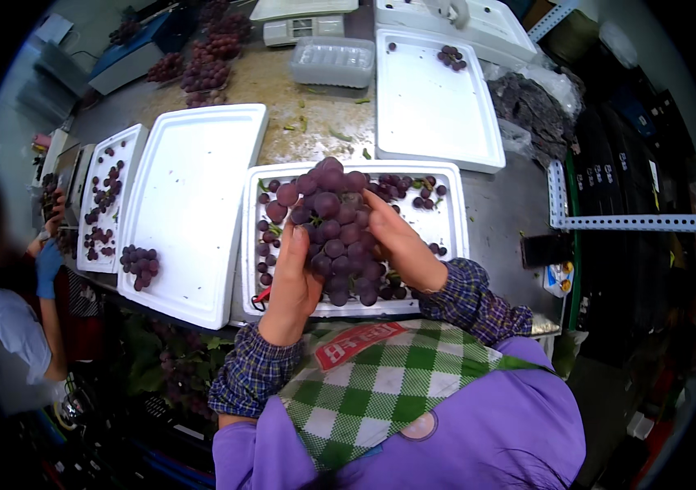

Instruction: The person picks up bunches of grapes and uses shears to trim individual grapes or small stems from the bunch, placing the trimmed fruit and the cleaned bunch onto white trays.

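A large bunch of dark purple grapes is held up between my two hands, above a white foam tray. My left hand cups the bunch's left side, and my right hand presses along its right side; some fingers are hidden behind the fruit. In the tray under it lie loose grapes and small clusters with bits of green stem. A red-handled tool, perhaps scissors, rests at the tray's lower left corner, mostly out of sight beneath my left hand.
White foam trays flank mine, the left one bearing a grape cluster. Farther back are a clear plastic box, a scale and heaped red grapes. A gloved co-worker is at left; a metal rack stands right.
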### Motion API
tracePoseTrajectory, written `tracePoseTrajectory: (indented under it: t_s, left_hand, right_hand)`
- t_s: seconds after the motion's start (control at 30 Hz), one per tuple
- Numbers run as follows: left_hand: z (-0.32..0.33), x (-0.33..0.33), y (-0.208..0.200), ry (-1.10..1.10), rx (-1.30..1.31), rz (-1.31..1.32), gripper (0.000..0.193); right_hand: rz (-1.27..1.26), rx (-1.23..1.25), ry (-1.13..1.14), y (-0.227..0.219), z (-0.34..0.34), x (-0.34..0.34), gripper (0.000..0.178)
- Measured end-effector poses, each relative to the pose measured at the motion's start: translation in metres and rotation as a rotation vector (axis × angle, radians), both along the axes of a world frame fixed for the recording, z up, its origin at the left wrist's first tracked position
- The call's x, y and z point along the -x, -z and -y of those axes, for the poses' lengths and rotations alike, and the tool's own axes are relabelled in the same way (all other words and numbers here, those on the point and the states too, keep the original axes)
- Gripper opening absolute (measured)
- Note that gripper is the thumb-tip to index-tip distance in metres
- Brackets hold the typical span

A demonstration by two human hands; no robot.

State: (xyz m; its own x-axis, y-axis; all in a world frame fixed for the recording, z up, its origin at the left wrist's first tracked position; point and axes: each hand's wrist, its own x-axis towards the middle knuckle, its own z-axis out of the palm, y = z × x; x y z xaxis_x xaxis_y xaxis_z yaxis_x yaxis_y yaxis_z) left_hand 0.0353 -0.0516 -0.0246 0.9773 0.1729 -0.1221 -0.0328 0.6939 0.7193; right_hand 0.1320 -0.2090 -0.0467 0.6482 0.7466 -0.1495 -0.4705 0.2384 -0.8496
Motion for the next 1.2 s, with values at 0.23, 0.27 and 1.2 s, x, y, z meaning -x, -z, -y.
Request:
tracePoseTrajectory:
  t_s: [0.23, 0.27, 1.2]
  left_hand:
    - [-0.022, 0.002, 0.022, -0.004, 0.341, -0.081, 0.070]
    - [-0.026, 0.002, 0.027, 0.016, 0.406, -0.080, 0.071]
    - [0.006, 0.011, -0.028, -0.058, -0.832, -0.101, 0.069]
  right_hand:
    - [0.273, 0.131, -0.072, -0.023, 0.005, 0.004, 0.054]
    - [0.329, 0.118, -0.066, -0.021, 0.004, 0.005, 0.054]
    - [-0.707, -0.325, 0.149, 0.022, -0.020, 0.018, 0.062]
